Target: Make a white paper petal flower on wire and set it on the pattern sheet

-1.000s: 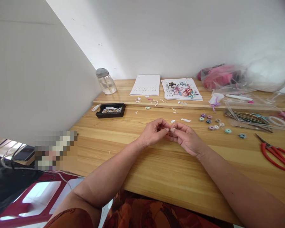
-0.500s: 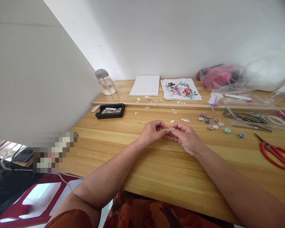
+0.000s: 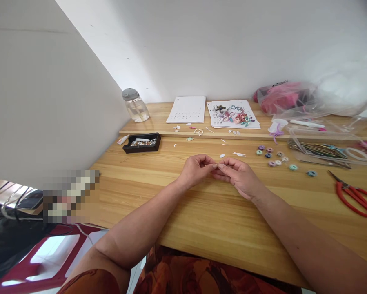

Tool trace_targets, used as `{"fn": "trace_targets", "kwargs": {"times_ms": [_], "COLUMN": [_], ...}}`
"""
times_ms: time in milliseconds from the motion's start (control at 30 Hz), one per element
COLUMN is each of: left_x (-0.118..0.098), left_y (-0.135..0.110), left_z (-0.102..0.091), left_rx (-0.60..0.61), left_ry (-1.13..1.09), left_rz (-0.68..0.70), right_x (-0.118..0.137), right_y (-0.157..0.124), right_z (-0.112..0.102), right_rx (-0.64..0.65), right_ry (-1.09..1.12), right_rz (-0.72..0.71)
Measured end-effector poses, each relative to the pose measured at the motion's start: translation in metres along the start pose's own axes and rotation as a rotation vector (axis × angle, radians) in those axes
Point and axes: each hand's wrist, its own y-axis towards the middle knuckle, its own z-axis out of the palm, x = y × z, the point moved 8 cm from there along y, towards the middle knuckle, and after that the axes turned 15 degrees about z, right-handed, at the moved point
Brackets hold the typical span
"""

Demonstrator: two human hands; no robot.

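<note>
My left hand (image 3: 196,170) and my right hand (image 3: 239,176) rest on the wooden table (image 3: 201,212), fingertips pinched together where they meet. Whatever they pinch is too small to make out. Just beyond them lie small white paper petal shapes (image 3: 239,154). Several coloured paper coils (image 3: 275,158) sit to the right of my right hand.
Red scissors (image 3: 354,197) lie at the right edge. A black tray (image 3: 142,142) of small bits and a clear jar (image 3: 136,105) stand at the left back. White sheets (image 3: 187,109), a sheet with paper flowers (image 3: 234,114), paper strips (image 3: 319,151) and plastic bags (image 3: 284,98) fill the back.
Both hands stay pinched together in the same spot; only the fingertips shift slightly. Nothing else on the table has moved.
</note>
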Motion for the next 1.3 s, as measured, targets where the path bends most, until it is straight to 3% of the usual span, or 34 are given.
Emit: {"fn": "trace_targets", "kwargs": {"times_ms": [367, 800, 1300], "left_x": [0.004, 0.008, 0.003], "left_y": [-0.002, -0.003, -0.003], "left_z": [-0.002, 0.0, 0.0], "left_rx": [-0.004, 0.009, 0.036], "left_ry": [-0.064, -0.119, -0.059], "left_rz": [-0.034, -0.074, -0.05], "right_x": [0.002, 0.004, 0.004], "right_y": [-0.001, -0.001, 0.0], "right_z": [-0.002, -0.011, -0.009], "right_rx": [0.01, -0.157, -0.116], "right_ry": [-0.053, -0.111, -0.168], "right_rz": [-0.023, -0.059, -0.081]}}
